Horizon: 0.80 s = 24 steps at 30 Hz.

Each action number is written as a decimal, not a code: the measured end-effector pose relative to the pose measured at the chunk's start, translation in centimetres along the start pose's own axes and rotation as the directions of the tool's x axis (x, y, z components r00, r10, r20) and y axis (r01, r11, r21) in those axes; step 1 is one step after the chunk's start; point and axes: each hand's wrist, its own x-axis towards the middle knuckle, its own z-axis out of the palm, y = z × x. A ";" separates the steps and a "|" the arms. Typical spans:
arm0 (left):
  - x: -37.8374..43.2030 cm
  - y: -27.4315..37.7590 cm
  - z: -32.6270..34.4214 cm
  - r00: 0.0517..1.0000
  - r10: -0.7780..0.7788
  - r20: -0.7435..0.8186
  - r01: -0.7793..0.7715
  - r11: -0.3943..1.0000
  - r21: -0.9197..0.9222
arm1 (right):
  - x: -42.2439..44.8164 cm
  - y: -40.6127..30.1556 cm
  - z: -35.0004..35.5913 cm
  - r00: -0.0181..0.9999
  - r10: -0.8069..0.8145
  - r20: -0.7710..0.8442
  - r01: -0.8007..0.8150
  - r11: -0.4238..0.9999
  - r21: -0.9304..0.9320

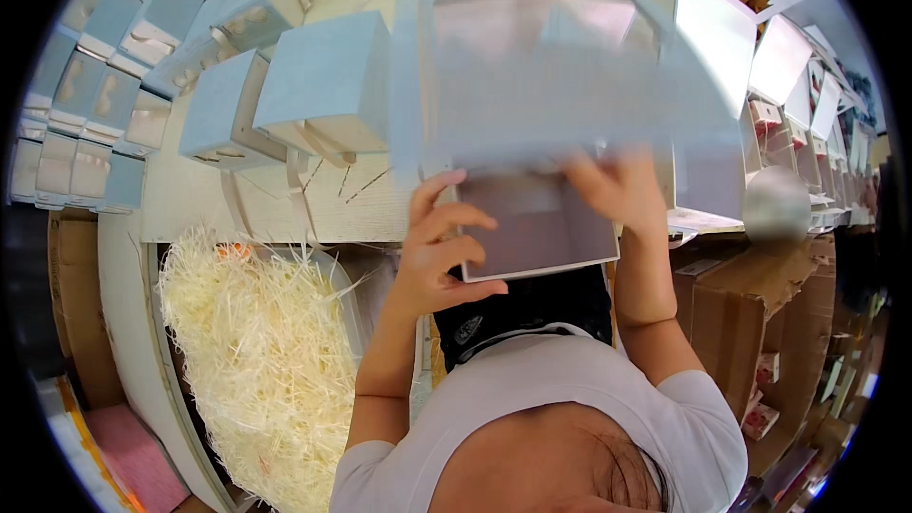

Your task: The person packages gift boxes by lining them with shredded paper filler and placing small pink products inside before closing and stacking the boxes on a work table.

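Note:
An open rectangular box (pixel 552 231) with a greyish inside is in front of my body at the table's edge. My left hand (pixel 445 249) is at its left side, with the fingers curled over the wall and the thumb along the near rim. Beyond it, a light blue panel (pixel 556 110) is smeared by motion; whether it is a lid or part of another box cannot be told. My right hand (pixel 620 189) meets the lower edge of this panel, above the open box. Its fingertips are blurred and partly hidden, so its grip is unclear.
Closed light blue boxes (pixel 324 75) with ribbons stand on the pale table (pixel 349 206), with several more stacked far left. A bin of pale shredded filler (pixel 263 363) sits below the front edge. Open white boxes (pixel 716 50) line the right; a cardboard carton (pixel 727 299) stands below.

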 end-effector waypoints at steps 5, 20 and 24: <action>1.8 -1.2 -0.1 0.979 0.184 0.089 -0.184 0.983 -0.006 | 4.9 1.0 1.8 0.975 -0.194 -0.107 0.141 0.916 -0.376; 3.3 -3.9 1.6 0.978 0.207 -0.020 -0.205 0.976 0.074 | 1.1 1.8 0.0 0.974 0.226 0.019 -0.121 0.590 -0.798; 4.4 -4.7 2.4 0.962 0.125 -0.241 -0.181 0.957 -0.227 | 1.4 3.8 0.0 0.958 0.284 -0.042 -0.176 0.465 -0.868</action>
